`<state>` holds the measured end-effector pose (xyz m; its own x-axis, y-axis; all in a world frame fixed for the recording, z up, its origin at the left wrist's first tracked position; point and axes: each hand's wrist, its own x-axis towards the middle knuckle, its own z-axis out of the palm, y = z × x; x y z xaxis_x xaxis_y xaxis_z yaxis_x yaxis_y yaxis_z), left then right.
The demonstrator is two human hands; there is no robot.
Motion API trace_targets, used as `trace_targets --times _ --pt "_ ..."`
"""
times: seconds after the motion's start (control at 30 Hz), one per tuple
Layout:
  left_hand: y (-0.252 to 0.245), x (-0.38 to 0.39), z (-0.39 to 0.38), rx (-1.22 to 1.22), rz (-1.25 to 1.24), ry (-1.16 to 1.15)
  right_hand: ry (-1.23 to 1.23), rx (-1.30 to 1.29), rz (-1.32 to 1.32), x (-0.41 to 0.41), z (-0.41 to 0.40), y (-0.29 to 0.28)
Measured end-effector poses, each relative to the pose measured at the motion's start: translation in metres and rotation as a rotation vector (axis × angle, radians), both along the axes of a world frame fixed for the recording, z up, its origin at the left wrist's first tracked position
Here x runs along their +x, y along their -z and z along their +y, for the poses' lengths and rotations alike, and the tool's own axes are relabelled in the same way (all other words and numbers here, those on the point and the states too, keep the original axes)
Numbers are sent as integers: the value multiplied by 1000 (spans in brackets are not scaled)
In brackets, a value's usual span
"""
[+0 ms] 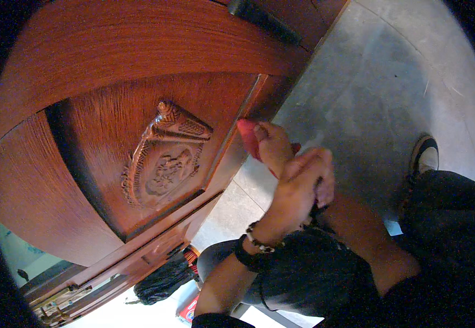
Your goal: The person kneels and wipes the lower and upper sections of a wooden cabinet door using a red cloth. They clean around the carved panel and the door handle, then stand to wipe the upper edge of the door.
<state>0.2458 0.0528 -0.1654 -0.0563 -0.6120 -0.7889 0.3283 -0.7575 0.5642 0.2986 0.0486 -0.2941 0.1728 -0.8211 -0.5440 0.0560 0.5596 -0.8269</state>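
My right hand (275,149) grips a red cloth (249,137) in front of the lower part of a carved wooden door (225,94). The cloth bunches out past the thumb, close to the door's panel edge; whether it touches the wood I cannot tell. My left hand (303,180), with a beaded bracelet (258,242) and a black band at its wrist, crosses over my right arm. Its fingers curl around the right wrist, where something black shows beneath them. On the door panel a raised carved ornament (167,160) surrounds an oval relief.
Grey tiled floor (360,90) lies beside the door's lower edge. My shoe (428,153) and bent knee are close to the hands. Brass-coloured latch hardware (55,307) is on the door's edge. A black bundle (163,279) and a red printed package (189,308) are beyond the door.
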Motion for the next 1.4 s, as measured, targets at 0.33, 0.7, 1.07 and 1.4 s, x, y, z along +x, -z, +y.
trace_targets --times 0.33,0.7,1.07,1.4 --pt "39 7 4 -240 -740 677 -525 -63 -67 56 69 -6" --pt "-23 47 -11 -226 -391 342 -269 -183 37 82 62 -29" --pt "-73 70 62 -127 -322 499 338 -903 -103 62 -44 -40" --pt "-81 83 78 -113 -376 583 33 -371 340 37 -54 -51"
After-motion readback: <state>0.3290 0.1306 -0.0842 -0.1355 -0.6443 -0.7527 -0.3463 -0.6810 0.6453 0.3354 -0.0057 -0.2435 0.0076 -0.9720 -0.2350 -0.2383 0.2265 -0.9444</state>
